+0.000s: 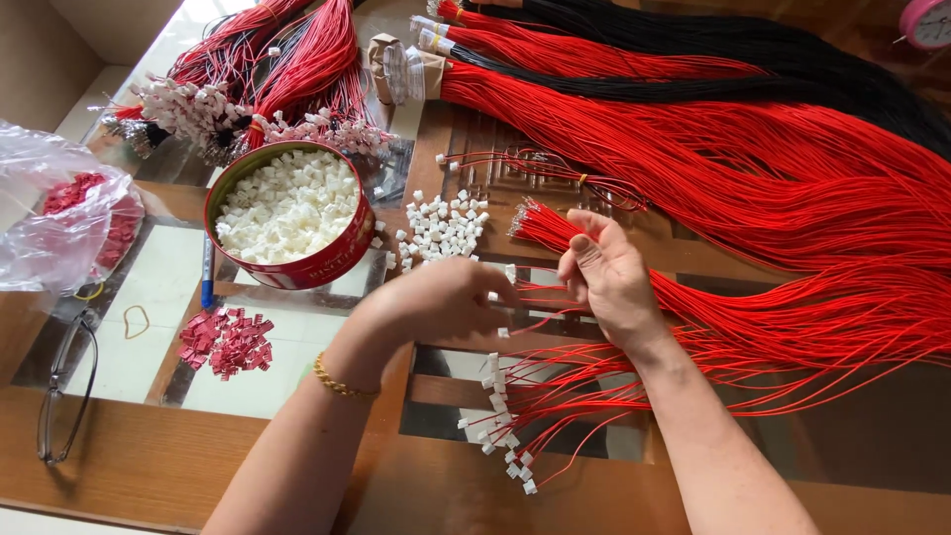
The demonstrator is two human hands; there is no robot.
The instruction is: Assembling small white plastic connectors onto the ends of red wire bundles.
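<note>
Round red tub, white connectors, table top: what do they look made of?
Round red tub: likely painted metal tin, glossy wall with a thin rolled rim. White connectors: probably moulded plastic, matte, small uniform blocks. Table top: wood frame, warm brown grain, with glass over it, judging by the glare and reflections.

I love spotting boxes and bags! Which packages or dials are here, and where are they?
Round red metal tin: left of centre, full of white plastic bits.
Clear crinkly plastic bag: far left, red bits inside.
Clear plastic wrap: top centre, around red wire ends.
Pink round clock: top right corner, white dial.
</note>
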